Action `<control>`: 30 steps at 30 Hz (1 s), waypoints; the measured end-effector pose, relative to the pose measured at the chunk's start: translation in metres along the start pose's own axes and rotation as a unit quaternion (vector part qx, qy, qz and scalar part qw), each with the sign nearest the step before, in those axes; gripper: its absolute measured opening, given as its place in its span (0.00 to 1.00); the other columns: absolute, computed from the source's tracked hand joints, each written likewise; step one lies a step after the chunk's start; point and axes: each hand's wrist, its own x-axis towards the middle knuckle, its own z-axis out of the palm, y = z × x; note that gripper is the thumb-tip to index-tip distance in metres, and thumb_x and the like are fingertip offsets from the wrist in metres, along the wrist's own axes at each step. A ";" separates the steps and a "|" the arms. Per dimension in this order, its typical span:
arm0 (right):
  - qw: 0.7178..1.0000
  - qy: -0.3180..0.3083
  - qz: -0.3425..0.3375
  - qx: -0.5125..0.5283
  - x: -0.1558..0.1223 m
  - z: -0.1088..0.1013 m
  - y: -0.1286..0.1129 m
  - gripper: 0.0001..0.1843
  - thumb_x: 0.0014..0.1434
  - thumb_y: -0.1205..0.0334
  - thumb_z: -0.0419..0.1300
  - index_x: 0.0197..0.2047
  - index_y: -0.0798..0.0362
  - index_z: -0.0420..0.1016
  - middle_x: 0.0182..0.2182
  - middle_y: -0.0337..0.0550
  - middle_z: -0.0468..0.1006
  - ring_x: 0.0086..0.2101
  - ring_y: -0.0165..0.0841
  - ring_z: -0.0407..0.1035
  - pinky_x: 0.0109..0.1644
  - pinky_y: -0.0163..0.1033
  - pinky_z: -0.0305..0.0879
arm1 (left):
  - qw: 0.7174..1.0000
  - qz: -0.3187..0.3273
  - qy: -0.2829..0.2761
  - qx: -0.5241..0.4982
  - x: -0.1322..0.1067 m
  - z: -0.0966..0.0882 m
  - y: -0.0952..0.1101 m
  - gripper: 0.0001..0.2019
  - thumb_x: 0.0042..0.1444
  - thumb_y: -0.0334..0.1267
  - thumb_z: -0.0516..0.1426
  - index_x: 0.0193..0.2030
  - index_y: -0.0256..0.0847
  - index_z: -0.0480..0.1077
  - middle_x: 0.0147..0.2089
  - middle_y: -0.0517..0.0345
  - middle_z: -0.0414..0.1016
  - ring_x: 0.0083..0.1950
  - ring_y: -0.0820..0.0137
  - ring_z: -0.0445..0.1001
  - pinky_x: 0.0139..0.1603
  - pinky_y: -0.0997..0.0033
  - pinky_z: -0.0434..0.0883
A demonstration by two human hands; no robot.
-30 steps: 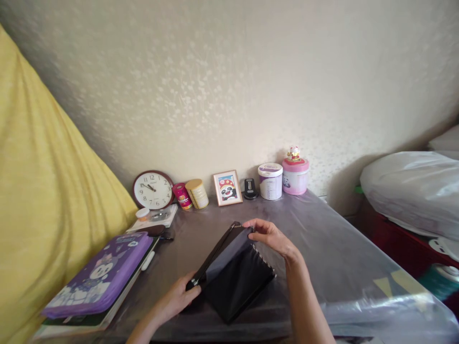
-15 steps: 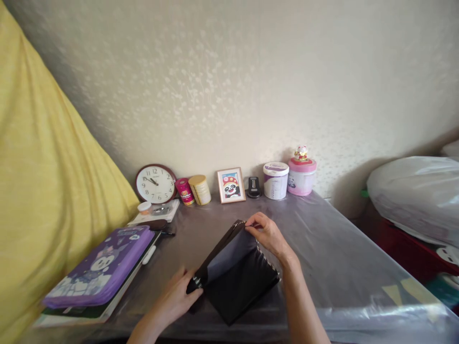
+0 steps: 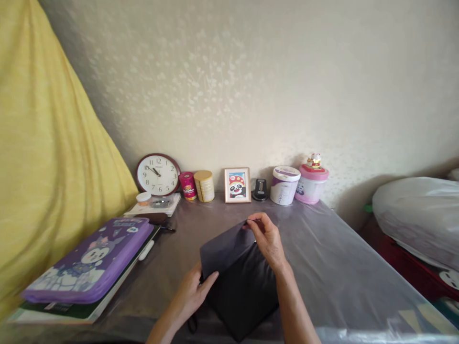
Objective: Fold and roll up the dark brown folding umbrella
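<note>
A black pouch point(image 3: 244, 286) lies on the plastic-covered table point(image 3: 333, 267) in front of me. My right hand point(image 3: 267, 239) pinches the far corner of its dark grey flap point(image 3: 224, 246), which is lowered over the pouch. My left hand point(image 3: 195, 291) rests against the pouch's near left corner, fingers curled on its edge. A thin black strap hangs below that hand.
Along the wall stand a round clock point(image 3: 158, 174), two small tins point(image 3: 196, 185), a framed panda picture point(image 3: 237, 185), a white tub point(image 3: 285, 185) and a pink tub point(image 3: 311, 184). A purple case point(image 3: 89, 260) on books lies left, beside a yellow curtain point(image 3: 43, 191). Bagged bedding point(image 3: 419, 215) sits right.
The flap stood raised and open before; now my right hand has brought it down over the pouch. My left hand shifted from gripping the spine to resting on the corner.
</note>
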 end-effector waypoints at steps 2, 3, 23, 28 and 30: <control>1.000 0.007 -0.004 0.024 0.002 0.007 0.001 0.08 0.54 0.56 0.57 0.37 0.48 0.67 0.30 0.40 0.74 0.33 0.33 0.72 0.41 0.38 0.66 | 1.000 0.003 0.025 0.003 0.000 0.003 -0.005 0.16 0.53 0.47 0.53 0.45 0.43 0.71 0.49 0.53 0.74 0.53 0.59 0.69 0.54 0.68 0.62; 0.999 0.004 -0.007 0.032 0.003 0.011 0.001 0.09 0.54 0.56 0.57 0.39 0.48 0.67 0.31 0.40 0.75 0.34 0.34 0.72 0.43 0.39 0.66 | 0.999 0.008 0.032 0.005 0.001 0.003 -0.006 0.16 0.54 0.47 0.52 0.45 0.43 0.71 0.48 0.53 0.74 0.53 0.59 0.68 0.55 0.68 0.61; 0.997 -0.043 0.004 0.058 0.052 0.071 0.016 0.07 0.50 0.57 0.58 0.34 0.49 0.70 0.33 0.38 0.76 0.37 0.33 0.72 0.49 0.41 0.64 | 0.991 -0.018 0.134 -0.019 0.015 0.004 -0.019 0.21 0.59 0.48 0.43 0.30 0.39 0.71 0.32 0.48 0.75 0.37 0.62 0.73 0.40 0.70 0.63; 0.997 -0.049 0.018 0.060 0.055 0.075 0.013 0.08 0.49 0.58 0.59 0.34 0.49 0.70 0.33 0.38 0.76 0.38 0.33 0.72 0.50 0.41 0.64 | 0.988 -0.017 0.151 -0.013 0.015 0.004 -0.021 0.20 0.58 0.49 0.44 0.27 0.40 0.69 0.29 0.50 0.73 0.34 0.63 0.72 0.40 0.69 0.62; 0.996 -0.052 0.014 0.072 0.057 0.077 0.010 0.07 0.49 0.59 0.59 0.34 0.50 0.70 0.33 0.38 0.76 0.38 0.33 0.72 0.50 0.41 0.64 | 0.987 -0.020 0.157 -0.017 0.015 0.004 -0.022 0.20 0.57 0.50 0.45 0.23 0.42 0.66 0.24 0.54 0.70 0.29 0.66 0.69 0.36 0.70 0.62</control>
